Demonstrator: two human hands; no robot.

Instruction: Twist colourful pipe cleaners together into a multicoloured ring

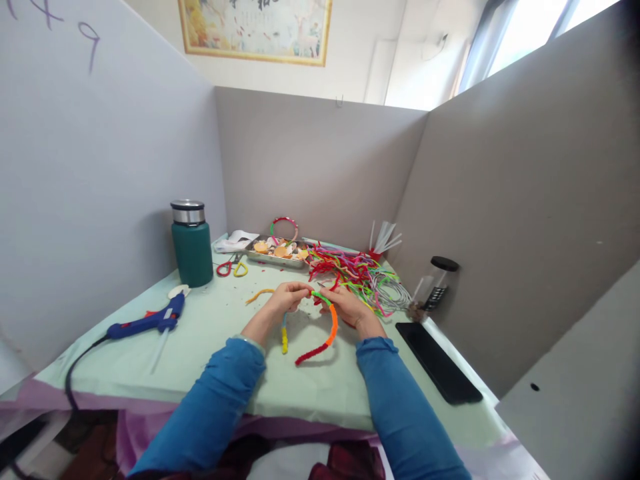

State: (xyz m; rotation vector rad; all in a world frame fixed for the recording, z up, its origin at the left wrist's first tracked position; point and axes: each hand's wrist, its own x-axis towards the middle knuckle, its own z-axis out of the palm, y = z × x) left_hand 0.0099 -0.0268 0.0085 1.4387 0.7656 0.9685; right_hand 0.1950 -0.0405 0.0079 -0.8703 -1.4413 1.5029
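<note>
Between my hands is a curved wire loop wrapped in pipe cleaners [333, 328], with green, orange and dark red sections on the right and blue and yellow on the left. Both its ends hang toward me. My left hand [289, 301] is closed, pinching the top of the loop. Close beside it, my right hand [349, 308] has its fingers pressed on the green section. The exact fingertip contact is too small to make out. Just left of my hands lies a loose orange-yellow pipe cleaner [259, 295]. Behind my right hand spreads a heap of colourful pipe cleaners [345, 263].
At left are a green bottle [193, 250] and a blue glue gun [145, 323] with a cord. Scissors [233, 268] lie near a metal tray [280, 261] of round pieces. A black phone-like slab [437, 363] and a lidded jar [437, 287] are at right. Partitions [320, 160] enclose the table.
</note>
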